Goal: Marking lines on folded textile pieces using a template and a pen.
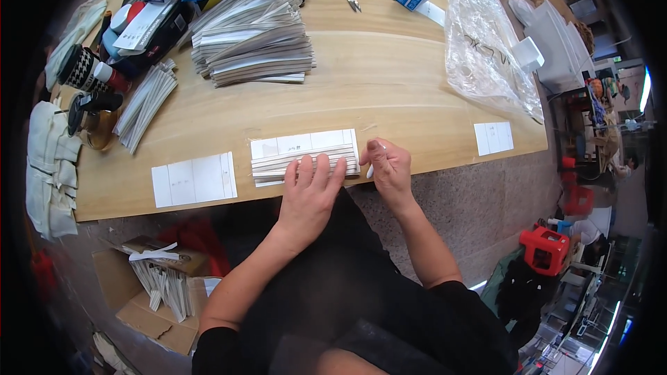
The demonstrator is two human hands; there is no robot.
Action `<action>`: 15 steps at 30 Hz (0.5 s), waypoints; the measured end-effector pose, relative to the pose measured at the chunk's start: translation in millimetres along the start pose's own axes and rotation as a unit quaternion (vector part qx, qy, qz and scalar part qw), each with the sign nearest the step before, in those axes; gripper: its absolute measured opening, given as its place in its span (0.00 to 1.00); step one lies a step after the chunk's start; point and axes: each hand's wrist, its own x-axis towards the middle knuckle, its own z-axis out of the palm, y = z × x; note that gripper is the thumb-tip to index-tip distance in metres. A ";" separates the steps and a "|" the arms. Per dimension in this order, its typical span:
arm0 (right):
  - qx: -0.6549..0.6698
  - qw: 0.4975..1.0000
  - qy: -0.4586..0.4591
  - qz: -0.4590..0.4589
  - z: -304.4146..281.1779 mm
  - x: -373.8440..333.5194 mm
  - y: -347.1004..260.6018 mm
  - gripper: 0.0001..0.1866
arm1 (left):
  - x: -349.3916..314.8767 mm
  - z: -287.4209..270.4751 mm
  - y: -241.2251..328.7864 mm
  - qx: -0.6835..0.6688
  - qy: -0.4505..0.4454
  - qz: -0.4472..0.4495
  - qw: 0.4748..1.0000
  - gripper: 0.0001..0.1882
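Your left hand (310,184) is lying flat, fingers spread, pressing down on a small flat bundle of white and grey striped paper strips (306,156) that is sitting at the near edge of the pale wooden counter (389,90), directly in front of you. Your right hand (389,167) is resting just beside the bundle's right end, its fingers curled in and pinching a thin white sliver (too small to tell what it is). A flat white paper card with faint fold lines (194,179) is lying to the left of the bundle, apart from it, and a smaller white card (493,138) is lying well off to the right near the counter's edge. Farther back, a tall fanned stack of the same striped strips (253,35) is sitting, with a crumpled clear plastic bag (486,42) lying to its right.
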 end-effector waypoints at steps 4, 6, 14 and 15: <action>0.058 0.997 -0.010 0.048 1.7 -0.8 -4.0 0.18 | 0.3 -1.5 0.4 -0.004 -0.010 -0.004 1.000 0.26; -0.023 0.998 -0.038 0.042 4.2 1.1 -5.3 0.09 | -0.1 0.5 1.1 0.010 -0.001 -0.004 1.000 0.27; -0.191 0.977 -0.046 -0.079 4.8 1.8 -5.5 0.05 | -2.3 2.8 1.6 0.007 0.006 -0.006 1.000 0.27; -0.210 0.972 -0.041 -0.095 5.3 1.3 -3.5 0.05 | -2.3 3.1 1.5 0.006 0.007 -0.008 1.000 0.27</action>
